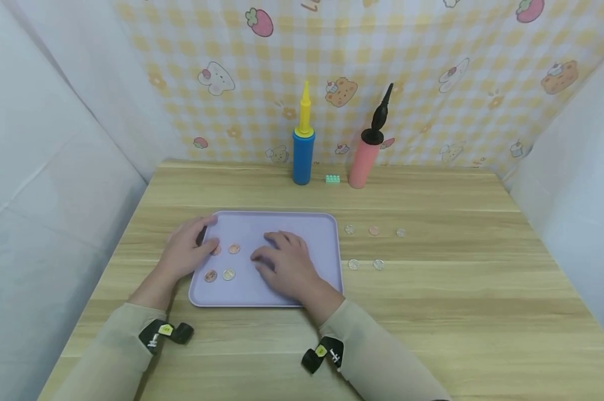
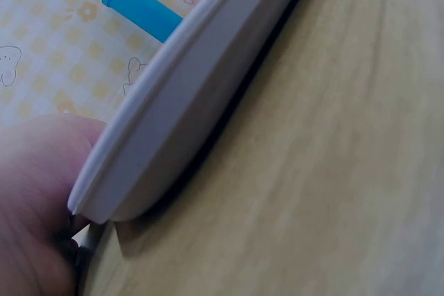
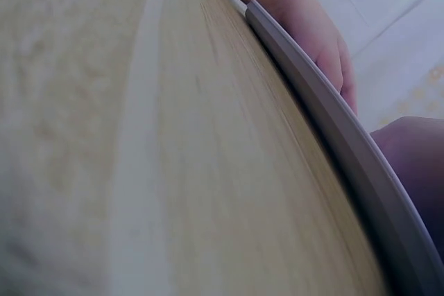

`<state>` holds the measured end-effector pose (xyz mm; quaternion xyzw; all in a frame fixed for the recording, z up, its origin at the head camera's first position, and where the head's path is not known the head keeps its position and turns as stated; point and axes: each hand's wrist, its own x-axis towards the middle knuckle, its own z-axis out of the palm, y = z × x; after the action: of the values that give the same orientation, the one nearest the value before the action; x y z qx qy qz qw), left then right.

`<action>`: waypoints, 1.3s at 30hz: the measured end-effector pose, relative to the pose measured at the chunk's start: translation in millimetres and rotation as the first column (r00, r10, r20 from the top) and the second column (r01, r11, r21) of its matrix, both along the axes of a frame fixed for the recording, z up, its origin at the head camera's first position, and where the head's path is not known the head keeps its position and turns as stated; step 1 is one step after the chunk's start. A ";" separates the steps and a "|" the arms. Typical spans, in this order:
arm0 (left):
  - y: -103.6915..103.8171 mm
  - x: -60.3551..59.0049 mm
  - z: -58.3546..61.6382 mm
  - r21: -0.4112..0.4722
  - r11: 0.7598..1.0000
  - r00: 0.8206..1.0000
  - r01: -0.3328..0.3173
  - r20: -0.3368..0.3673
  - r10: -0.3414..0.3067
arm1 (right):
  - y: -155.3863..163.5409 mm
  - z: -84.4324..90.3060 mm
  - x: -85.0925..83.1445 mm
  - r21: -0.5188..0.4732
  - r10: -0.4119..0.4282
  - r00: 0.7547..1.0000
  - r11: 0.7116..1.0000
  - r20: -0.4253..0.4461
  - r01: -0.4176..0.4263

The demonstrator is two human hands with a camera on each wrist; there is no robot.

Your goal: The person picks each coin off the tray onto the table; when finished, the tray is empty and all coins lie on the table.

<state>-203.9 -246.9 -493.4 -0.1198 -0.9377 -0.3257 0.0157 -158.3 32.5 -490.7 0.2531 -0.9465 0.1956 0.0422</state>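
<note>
A lavender tray (image 1: 327,234) lies on the wooden table, with three coins (image 1: 228,274) showing on its left part. My left hand (image 1: 184,253) holds the tray's left rim, fingers curved over the far-left corner. Its thumb lies inside the tray beside a copper coin (image 1: 234,249). The left wrist view shows the rim (image 2: 173,123) from underneath, with my palm against it. My right hand (image 1: 284,264) rests palm down on the middle of the tray, fingers loosely bent; I see nothing in it. The right wrist view shows only the tray's edge (image 3: 326,102) and the table.
Several loose coins (image 1: 374,230) lie on the table just right of the tray. At the back stand a blue pump with a yellow nozzle (image 1: 303,150) and a pink pump with a black nozzle (image 1: 364,159). A small green brick (image 1: 332,179) sits between them.
</note>
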 end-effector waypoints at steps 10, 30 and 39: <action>-0.3 -0.4 -1.5 0.002 1.000 1.000 -0.001 -0.016 0.001 | -1.2 -2.7 -0.6 -0.059 -0.024 1.000 0.998 -0.016 0.023; 1.2 1.2 -1.2 0.002 1.000 0.999 -0.002 -0.032 0.002 | 4.7 -3.4 -3.0 -0.201 0.071 0.997 0.977 0.010 -0.068; 0.8 1.1 -1.1 0.010 1.000 0.999 0.001 -0.035 0.000 | 5.4 -4.5 -4.8 -0.180 0.179 0.980 0.965 -0.089 -0.193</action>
<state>-202.8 -246.1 -494.5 -0.1257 -0.9357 -0.3282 0.0325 -163.1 37.9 -495.2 0.3425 -0.8938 0.2779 0.0812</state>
